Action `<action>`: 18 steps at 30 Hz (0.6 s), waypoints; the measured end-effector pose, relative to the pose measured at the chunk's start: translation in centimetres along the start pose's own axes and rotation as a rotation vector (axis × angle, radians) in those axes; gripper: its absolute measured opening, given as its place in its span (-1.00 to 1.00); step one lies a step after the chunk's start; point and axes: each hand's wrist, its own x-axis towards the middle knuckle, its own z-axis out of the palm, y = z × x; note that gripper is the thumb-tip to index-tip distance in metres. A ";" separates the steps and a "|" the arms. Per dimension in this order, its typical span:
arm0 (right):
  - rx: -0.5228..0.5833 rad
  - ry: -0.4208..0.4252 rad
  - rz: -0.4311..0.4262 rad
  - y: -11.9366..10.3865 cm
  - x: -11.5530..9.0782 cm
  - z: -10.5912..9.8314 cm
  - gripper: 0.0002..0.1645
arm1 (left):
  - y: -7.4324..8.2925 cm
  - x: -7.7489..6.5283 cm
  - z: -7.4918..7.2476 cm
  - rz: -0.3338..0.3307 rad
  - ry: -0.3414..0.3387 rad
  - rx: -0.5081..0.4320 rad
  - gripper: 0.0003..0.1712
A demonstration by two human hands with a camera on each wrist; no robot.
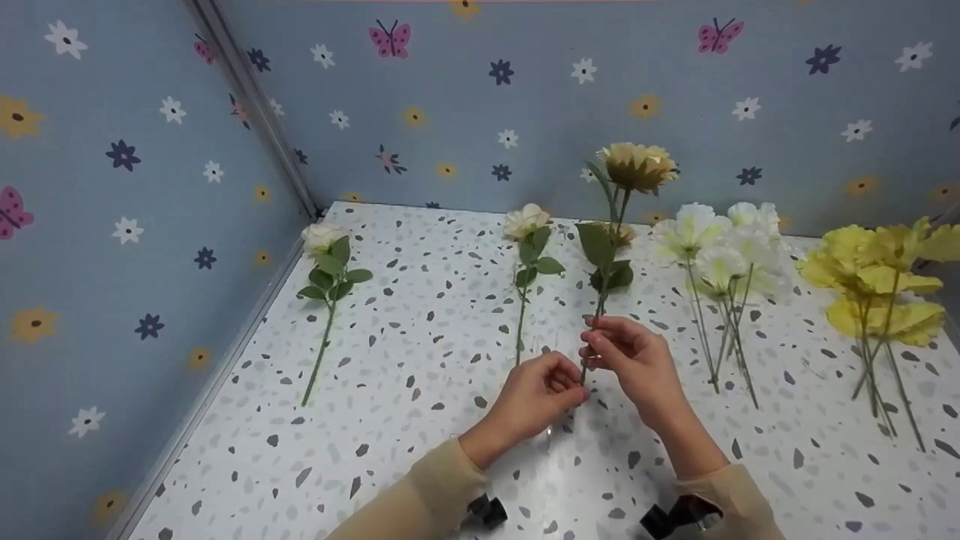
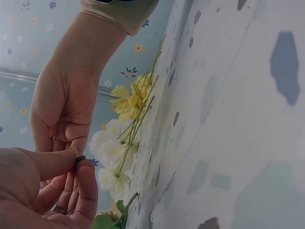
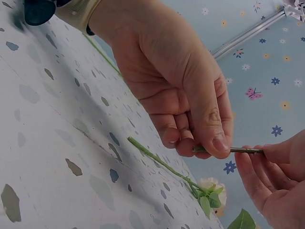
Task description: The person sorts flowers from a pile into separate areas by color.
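A pale yellow artificial flower (image 1: 637, 166) with green leaves stands upright between my hands, raised off the table. My left hand (image 1: 525, 397) pinches the bottom of its stem between thumb and index finger. Just above, my right hand (image 1: 637, 367) pinches the same stem with thumb and fingers. The stem (image 3: 243, 150) spans the short gap between both hands in the right wrist view. In the left wrist view, the stem's cut end (image 2: 80, 158) pokes out from my left fingertips. Another yellowish flower (image 1: 621, 234) lies behind the held one, partly hidden by its leaves.
On the speckled white table (image 1: 420, 315) lie a cream rose (image 1: 326, 238) at left and a peach rose (image 1: 527, 221) near the middle. White flowers (image 1: 720, 262) and yellow flowers (image 1: 874, 262) lie to the right. Patterned blue panels (image 1: 450, 97) border the back and left.
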 end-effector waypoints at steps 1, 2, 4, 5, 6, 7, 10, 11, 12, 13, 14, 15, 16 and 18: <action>-0.001 -0.001 0.000 0.0 0.0 0.0 -0.67 | 0.0 0.0 0.0 -0.001 -0.001 -0.002 -0.84; -0.003 -0.001 0.000 0.0 0.0 0.0 -0.67 | 0.0 0.0 0.0 -0.001 -0.004 -0.005 -0.84; -0.013 -0.002 0.000 0.1 0.0 -0.1 -0.66 | 0.0 0.0 0.1 -0.004 -0.011 -0.009 -0.84; -0.019 0.000 0.001 0.1 0.0 -0.1 -0.67 | 0.0 0.0 0.1 -0.007 -0.014 -0.008 -0.84; -0.022 0.002 0.000 0.2 0.0 -0.1 -0.67 | 0.0 0.0 0.1 -0.010 -0.018 -0.006 -0.84; -0.023 0.004 -0.002 0.2 0.0 -0.2 -0.67 | 0.0 0.0 0.1 -0.013 -0.020 -0.003 -0.85; -0.040 0.017 -0.012 0.3 0.0 -0.2 -0.68 | 0.2 0.0 0.0 -0.024 -0.023 0.015 -0.87; -0.045 0.021 -0.015 0.3 0.0 -0.2 -0.68 | 0.3 0.0 -0.1 -0.027 -0.023 0.023 -0.87; -0.051 0.026 -0.017 0.3 0.0 -0.2 -0.68 | 0.3 0.0 -0.1 -0.030 -0.025 0.028 -0.88; -0.061 0.030 -0.020 0.2 0.1 -0.2 -0.68 | 0.4 0.0 -0.2 -0.031 -0.024 0.034 -0.88; -0.073 0.034 -0.021 0.2 0.1 -0.2 -0.68 | 0.4 0.0 -0.3 -0.032 -0.027 0.037 -0.88; -0.084 0.038 -0.020 0.2 0.2 -0.2 -0.68 | 0.5 0.1 -0.4 -0.032 -0.029 0.040 -0.88; -0.103 0.042 -0.019 0.3 0.3 -0.3 -0.67 | 0.5 0.1 -0.4 -0.030 -0.032 0.043 -0.88; -0.148 0.056 -0.018 0.3 0.5 -0.4 -0.67 | 0.5 0.1 -0.8 -0.030 -0.038 0.052 -0.89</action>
